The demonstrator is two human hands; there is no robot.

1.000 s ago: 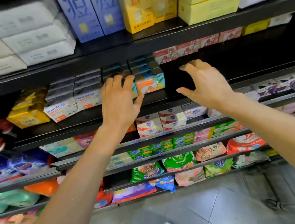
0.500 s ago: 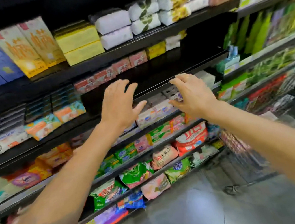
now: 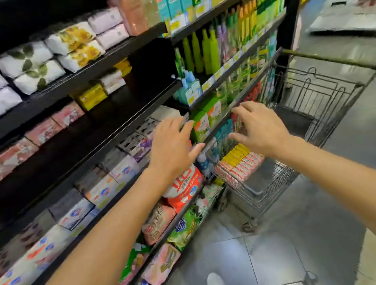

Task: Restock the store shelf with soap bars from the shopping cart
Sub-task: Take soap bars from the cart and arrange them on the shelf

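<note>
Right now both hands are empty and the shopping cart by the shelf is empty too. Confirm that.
Not quite. In the head view the left hand and right hand are empty, but the shopping cart holds pink and yellow soap bars.

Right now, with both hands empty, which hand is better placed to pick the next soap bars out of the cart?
Right. The right hand hangs open almost directly above the pink and yellow soap bars in the shopping cart. The left hand, also open, sits over the shelf edge, farther from them.
</note>
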